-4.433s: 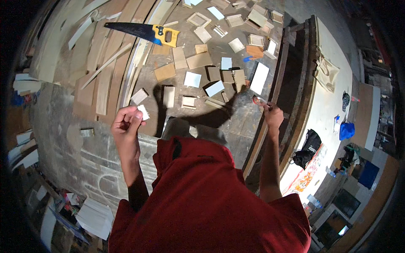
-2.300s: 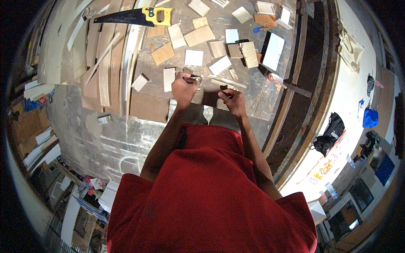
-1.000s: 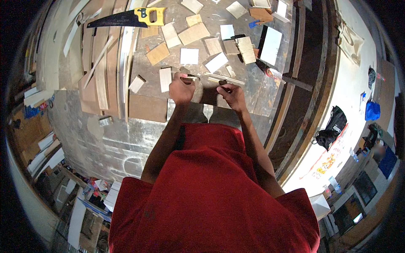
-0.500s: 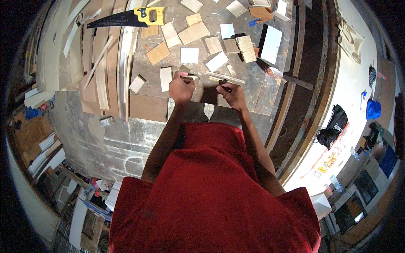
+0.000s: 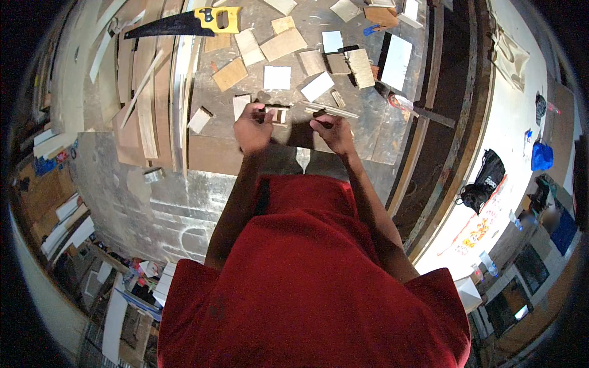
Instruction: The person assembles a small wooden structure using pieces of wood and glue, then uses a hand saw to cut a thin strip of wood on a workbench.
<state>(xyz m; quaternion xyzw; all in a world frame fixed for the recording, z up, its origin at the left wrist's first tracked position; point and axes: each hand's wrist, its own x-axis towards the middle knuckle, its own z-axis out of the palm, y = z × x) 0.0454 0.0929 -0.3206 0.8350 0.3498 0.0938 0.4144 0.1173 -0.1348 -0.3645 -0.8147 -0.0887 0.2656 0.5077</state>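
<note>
My left hand (image 5: 253, 130) is closed on a small pale wooden piece (image 5: 280, 115) that looks like a little frame with a gap in it, just above the work surface. To its right, my right hand (image 5: 333, 133) has its thumb and fingers pinched together; whatever lies between them is too small to make out. Right beyond those fingertips lie several thin wooden strips (image 5: 334, 110). A pale wood block (image 5: 242, 105) is partly hidden behind my left hand. A white square piece (image 5: 277, 78) sits farther off, between the two hands.
Wood offcuts such as a plywood block (image 5: 283, 44) lie scattered over the wooden board (image 5: 215, 153). At the far left rests a handsaw (image 5: 178, 23) with a yellow and black handle. Long planks (image 5: 147, 116) line the left side; a dark gap (image 5: 451, 92) runs along the right.
My left hand has shifted slightly left, and the wooden piece has turned so that its gap shows. My right hand has moved a little left, its fingers still pinched.
</note>
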